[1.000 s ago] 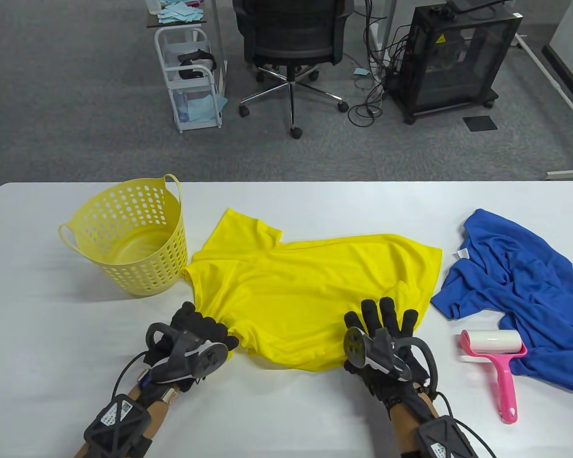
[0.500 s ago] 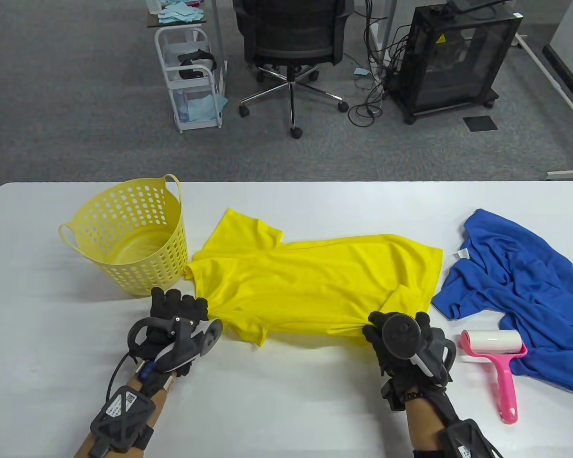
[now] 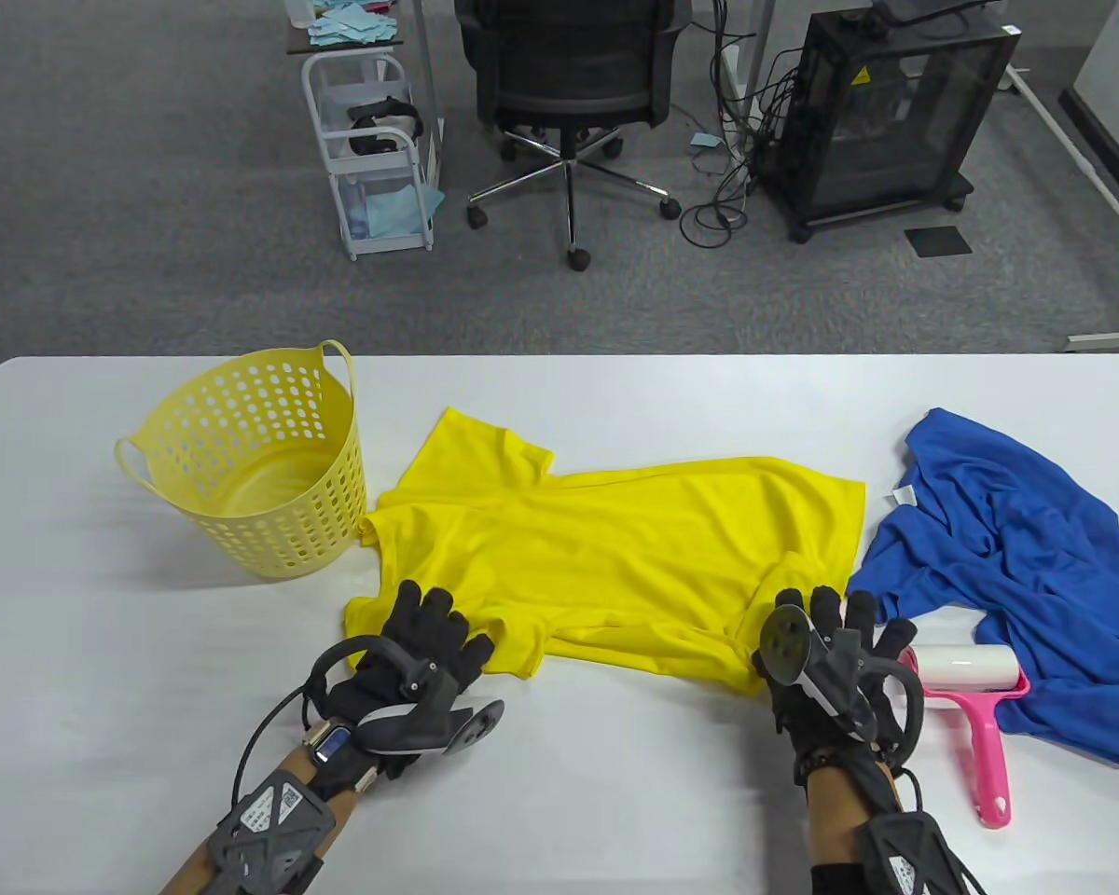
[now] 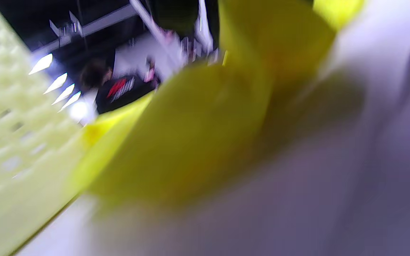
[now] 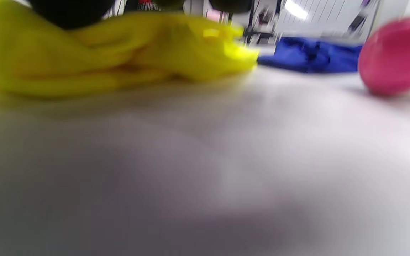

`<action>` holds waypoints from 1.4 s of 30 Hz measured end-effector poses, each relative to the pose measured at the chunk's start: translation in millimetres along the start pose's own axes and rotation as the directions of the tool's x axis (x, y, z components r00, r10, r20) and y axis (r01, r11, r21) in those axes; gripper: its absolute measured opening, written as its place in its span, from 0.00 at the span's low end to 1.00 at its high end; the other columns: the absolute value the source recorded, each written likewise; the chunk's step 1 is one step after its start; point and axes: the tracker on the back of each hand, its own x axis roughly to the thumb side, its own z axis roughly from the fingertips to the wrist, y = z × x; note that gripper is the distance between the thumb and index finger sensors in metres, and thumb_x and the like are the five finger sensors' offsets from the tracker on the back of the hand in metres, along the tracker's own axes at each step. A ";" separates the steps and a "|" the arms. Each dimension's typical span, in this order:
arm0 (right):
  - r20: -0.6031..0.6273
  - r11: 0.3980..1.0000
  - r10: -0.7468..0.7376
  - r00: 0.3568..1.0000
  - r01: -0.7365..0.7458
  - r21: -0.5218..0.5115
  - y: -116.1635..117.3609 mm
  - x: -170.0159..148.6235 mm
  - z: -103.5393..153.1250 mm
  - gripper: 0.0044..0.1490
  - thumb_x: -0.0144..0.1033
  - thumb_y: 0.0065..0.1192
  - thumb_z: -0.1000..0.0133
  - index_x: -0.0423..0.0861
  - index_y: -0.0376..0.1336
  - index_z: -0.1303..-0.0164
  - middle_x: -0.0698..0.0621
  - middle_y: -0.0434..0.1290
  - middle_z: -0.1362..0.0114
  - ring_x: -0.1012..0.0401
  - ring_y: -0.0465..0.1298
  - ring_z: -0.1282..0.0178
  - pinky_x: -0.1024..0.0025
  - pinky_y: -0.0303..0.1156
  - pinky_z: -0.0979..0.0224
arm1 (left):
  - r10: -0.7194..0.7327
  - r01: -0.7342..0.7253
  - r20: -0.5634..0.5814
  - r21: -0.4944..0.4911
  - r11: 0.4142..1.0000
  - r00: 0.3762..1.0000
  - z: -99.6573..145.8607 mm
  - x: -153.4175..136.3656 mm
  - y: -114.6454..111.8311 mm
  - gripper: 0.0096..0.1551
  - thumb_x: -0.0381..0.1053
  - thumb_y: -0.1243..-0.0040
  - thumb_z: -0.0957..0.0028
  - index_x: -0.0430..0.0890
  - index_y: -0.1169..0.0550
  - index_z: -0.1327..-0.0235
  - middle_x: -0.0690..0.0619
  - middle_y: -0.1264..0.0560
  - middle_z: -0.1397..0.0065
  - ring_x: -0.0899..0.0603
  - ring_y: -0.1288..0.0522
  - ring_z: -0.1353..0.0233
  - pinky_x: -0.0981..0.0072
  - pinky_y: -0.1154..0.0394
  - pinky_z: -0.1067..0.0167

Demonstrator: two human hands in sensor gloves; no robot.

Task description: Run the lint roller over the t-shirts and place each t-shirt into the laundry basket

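On the white table [image 3: 615,792], a bright yellow knit t-shirt [image 3: 615,550] is lying spread at the centre, its collar end toward nine o'clock, touching the pale yellow perforated plastic laundry basket [image 3: 252,457]. The left hand [image 3: 420,643] is resting flat on the near sleeve at seven o'clock of the shirt, fingers straight and gripping nothing. The right hand [image 3: 825,643] is lying at the shirt's five o'clock corner with fingers extended; whether they are pressing the hem or just hovering is hard to tell, since the tracker is covering the palm and the wrist views are blurred. Just beside it, at its three o'clock, the pink-handled lint roller with a white sticky drum [image 3: 974,695] is lying untouched, partly on the crumpled blue t-shirt [image 3: 998,550]. Judging by this, the person is smoothing the yellow shirt flat, and rolling is not yet begun. The next move is probably calling for the right hand to reach toward three o'clock and close round the pink handle while the left is pinning the fabric
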 end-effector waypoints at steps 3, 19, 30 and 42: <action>0.033 0.986 0.011 0.999 -0.017 0.166 10.4 -0.8 -5.3 0.60 0.66 0.57 0.57 0.58 0.32 0.24 0.43 0.35 0.11 0.36 0.35 0.14 0.27 0.29 0.25 | 0.460 -0.456 0.098 -0.063 0.888 0.882 -4.2 -19.6 -24.0 0.60 0.79 0.55 0.65 0.49 0.52 0.24 0.40 0.43 0.18 0.29 0.34 0.24 0.35 0.37 0.30; 0.111 0.936 -0.049 0.993 0.085 -0.342 -52.6 4.7 34.4 0.27 0.52 0.59 0.53 0.60 0.68 0.43 0.53 0.73 0.26 0.48 0.64 0.16 0.31 0.46 0.20 | 0.717 -0.586 0.031 0.602 0.543 0.696 62.8 -104.6 20.9 0.21 0.54 0.42 0.53 0.57 0.24 0.46 0.57 0.17 0.41 0.45 0.16 0.39 0.40 0.30 0.33; 0.141 0.990 -0.080 0.987 0.095 -0.103 -60.3 -10.4 45.4 0.40 0.69 0.50 0.52 0.53 0.74 0.44 0.46 0.84 0.38 0.45 0.77 0.29 0.38 0.62 0.26 | 0.908 -0.888 0.060 -0.188 0.419 0.415 50.8 -112.4 -8.0 0.39 0.76 0.51 0.55 0.52 0.09 0.57 0.52 0.05 0.58 0.42 0.07 0.54 0.39 0.23 0.41; -0.190 0.951 0.172 0.967 -0.114 0.286 3.0 -29.1 1.5 0.51 0.65 0.45 0.48 0.41 0.50 0.23 0.36 0.60 0.18 0.40 0.69 0.22 0.35 0.63 0.27 | 0.446 -0.420 -0.032 -0.398 0.816 0.895 32.4 -34.0 -17.0 0.62 0.79 0.46 0.63 0.51 0.53 0.22 0.40 0.43 0.16 0.26 0.35 0.21 0.30 0.38 0.29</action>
